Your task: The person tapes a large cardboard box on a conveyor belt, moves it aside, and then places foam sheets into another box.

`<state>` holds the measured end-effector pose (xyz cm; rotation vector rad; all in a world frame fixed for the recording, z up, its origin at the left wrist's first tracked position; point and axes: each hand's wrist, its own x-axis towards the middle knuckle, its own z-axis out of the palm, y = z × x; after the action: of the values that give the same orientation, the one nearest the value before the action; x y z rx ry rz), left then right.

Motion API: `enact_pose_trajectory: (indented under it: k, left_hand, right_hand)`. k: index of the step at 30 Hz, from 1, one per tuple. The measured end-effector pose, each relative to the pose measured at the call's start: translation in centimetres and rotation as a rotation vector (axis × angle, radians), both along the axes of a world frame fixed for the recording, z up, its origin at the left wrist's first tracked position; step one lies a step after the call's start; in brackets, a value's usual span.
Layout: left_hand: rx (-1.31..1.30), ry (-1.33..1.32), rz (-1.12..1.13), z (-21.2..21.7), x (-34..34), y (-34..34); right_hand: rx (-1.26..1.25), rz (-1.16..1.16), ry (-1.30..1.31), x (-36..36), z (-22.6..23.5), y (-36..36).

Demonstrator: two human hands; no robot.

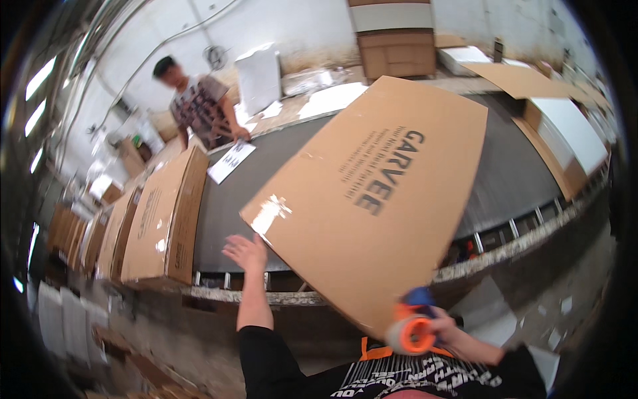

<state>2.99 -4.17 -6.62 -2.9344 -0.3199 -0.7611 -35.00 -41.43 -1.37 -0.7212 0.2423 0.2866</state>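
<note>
A large, flat cardboard box (319,213) lies turned askew on the dark conveyor belt (505,179), its near corner jutting toward my body. Clear shiny tape (269,214) covers its left corner. My left hand (247,253) is beside that corner, fingers spread and holding nothing; whether it touches the cardboard I cannot tell. Close to my waist, at the box's near corner, my right hand (444,327) grips a blue and orange tape dispenser (413,326), slightly blurred.
Closed cartons (159,219) stand in a row on the left. Across the belt a person (199,106) holds a white printed sheet (231,161). An open carton (565,139) with a white panel sits at the right. The belt's worn frame edge (518,249) runs before me.
</note>
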Motion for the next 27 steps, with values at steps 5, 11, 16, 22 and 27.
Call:
enact_pose_trajectory:
  k: [5, 11, 16, 22, 27]
  left_hand:
    - [-0.612, -0.251, -0.457, 13.4, -4.3, 0.1]
    - [-1.031, -0.32, -0.293, 1.4, -19.1, -6.6]
    - [-1.581, -0.19, 0.042, -3.6, -18.8, -14.9]
    - [-1.953, -0.449, 0.344, -1.4, -12.2, -18.9]
    - [-1.989, -0.749, 0.335, -0.2, -10.7, -21.5]
  right_hand:
    - [-0.104, 0.401, -0.455, 11.1, 2.9, 8.4]
    - [-0.292, -0.217, -0.372, 19.8, 5.1, -4.9]
    - [-0.936, -0.418, -0.171, 29.3, -1.4, -18.1]
    - [-1.319, -0.348, 0.063, 33.3, -1.6, -24.9]
    - [-2.194, -0.42, 0.4, 31.2, -6.9, -44.3]
